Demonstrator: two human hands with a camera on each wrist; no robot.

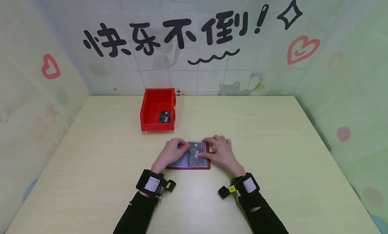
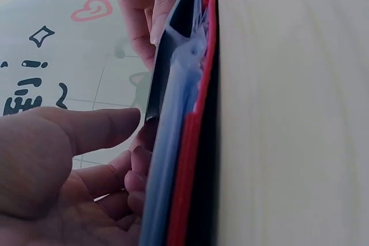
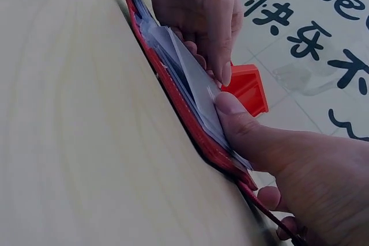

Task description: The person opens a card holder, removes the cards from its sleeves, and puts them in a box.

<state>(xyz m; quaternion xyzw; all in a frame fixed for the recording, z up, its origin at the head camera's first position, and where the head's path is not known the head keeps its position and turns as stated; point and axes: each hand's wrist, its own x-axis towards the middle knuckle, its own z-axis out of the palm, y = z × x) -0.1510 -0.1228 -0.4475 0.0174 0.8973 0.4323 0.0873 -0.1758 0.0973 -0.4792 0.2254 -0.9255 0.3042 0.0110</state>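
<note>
A red-covered card holder with clear plastic sleeves lies spread on the table in front of me. On its right side is a dark grey card marked "Vip", its left edge raised off the sleeves below in the right wrist view. My left hand pinches that raised edge between thumb and fingers. My right hand grips the holder's right side, its thumb pressing on the card and its other fingers at the far edge. Whether the card sits inside a sleeve is hard to tell.
Behind the holder, to the left, stands a red open bin with another black "Vip" card inside. The pale wooden table is bounded by printed walls at the back and both sides. A strap extends from the holder's edge.
</note>
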